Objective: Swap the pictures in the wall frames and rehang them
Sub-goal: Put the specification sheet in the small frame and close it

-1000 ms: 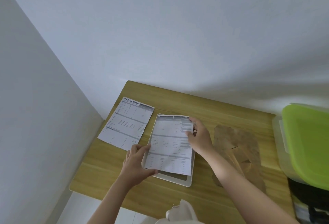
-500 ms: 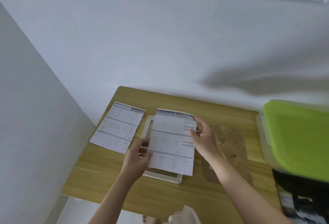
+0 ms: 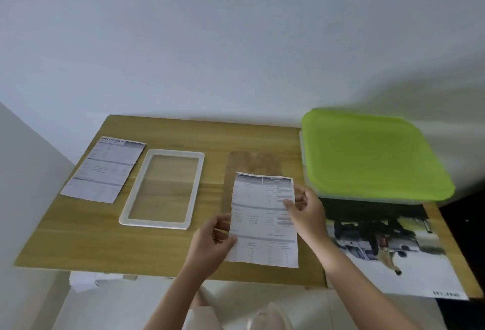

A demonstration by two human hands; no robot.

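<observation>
Paper comes first at the left edge of the tabletop [image 3: 78, 238]: a printed sheet [image 3: 103, 169] headed "Specification" lies flat and face up near the far left corner, set aside where it stays readable and out of the way. Just beside it, apart by a thin gap, a white frame [image 3: 126, 218] lies flat with nothing in it, the wood showing through its window, so it looks ready to take a new sheet.

Nearer the front edge, the left hand [image 3: 210, 243] pinches the lower left border of a second sheet [image 3: 265, 224], thumb on top and fingers curled beneath. The right hand [image 3: 305, 210] grips the same sheet at its upper right border in the same way. Held at opposite borders, the page stays taut and level above the wood, which suits carrying it across without creasing. Behind it a brown backing board [image 3: 252, 161] lies on the tabletop, partly hidden by the sheet.

Toward the right edge sits a box with a green lid [image 3: 372, 151], and in front of it a large photo print [image 3: 393, 251] overhangs the front edge. Likely this sheet is meant for another frame.
</observation>
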